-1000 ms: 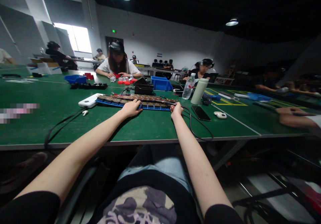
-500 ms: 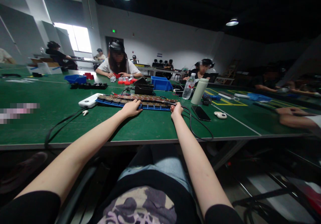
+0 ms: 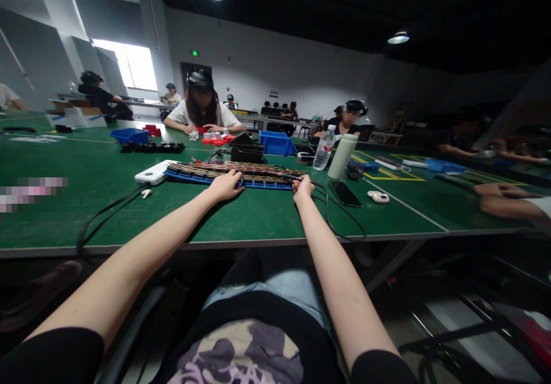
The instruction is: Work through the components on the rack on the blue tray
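Observation:
A long blue rack (image 3: 269, 185) lies across the green table in front of me, with rows of thin wires or strips in tan and reddish colours (image 3: 202, 167) along it. My left hand (image 3: 226, 185) is on its front edge, fingers curled over the blue rim near the middle. At the rack's right end, my right hand (image 3: 303, 187) is closed round a slim dark soldering iron (image 3: 282, 175). The iron lies low over the wires and points left; its tip is too small to make out. A black cable (image 3: 328, 212) loops away from it.
A white power bank (image 3: 152, 173) touches the rack's left end, beside an earbud (image 3: 147, 193). Behind stand a black box (image 3: 247, 153) and a blue bin (image 3: 276, 143). To the right are a water bottle (image 3: 323, 150), green flask (image 3: 342, 157) and phone (image 3: 345, 194). Co-workers sit around.

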Motion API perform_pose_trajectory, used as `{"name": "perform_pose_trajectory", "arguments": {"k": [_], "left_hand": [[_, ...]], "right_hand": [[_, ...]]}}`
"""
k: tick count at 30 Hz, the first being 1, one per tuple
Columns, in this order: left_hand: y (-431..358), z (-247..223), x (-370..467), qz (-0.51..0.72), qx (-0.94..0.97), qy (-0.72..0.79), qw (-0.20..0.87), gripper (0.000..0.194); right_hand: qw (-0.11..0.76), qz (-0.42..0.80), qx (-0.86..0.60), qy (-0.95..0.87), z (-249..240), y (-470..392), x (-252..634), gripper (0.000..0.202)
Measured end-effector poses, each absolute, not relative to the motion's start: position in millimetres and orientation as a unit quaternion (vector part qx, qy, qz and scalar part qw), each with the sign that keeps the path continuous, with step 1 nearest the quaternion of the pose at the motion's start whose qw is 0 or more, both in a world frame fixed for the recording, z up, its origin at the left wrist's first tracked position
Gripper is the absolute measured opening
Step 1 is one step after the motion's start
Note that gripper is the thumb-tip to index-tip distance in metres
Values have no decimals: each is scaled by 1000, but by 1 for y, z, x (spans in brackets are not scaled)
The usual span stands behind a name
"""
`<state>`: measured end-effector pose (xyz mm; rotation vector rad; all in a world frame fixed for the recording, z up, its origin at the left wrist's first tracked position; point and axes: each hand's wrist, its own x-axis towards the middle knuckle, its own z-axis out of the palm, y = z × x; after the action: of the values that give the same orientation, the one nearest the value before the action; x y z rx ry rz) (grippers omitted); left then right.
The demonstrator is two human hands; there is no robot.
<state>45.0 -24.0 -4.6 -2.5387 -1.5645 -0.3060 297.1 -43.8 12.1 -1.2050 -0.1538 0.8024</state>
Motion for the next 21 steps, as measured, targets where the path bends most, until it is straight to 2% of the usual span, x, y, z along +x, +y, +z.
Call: {"name": "perform_pose_trajectory", "arguments": {"k": [21], "left_hand": [[-21,-7,44,-112,-846,-514,81,42]], "right_hand": [[751,367,-545,-73,6,-37,300,25]]}}
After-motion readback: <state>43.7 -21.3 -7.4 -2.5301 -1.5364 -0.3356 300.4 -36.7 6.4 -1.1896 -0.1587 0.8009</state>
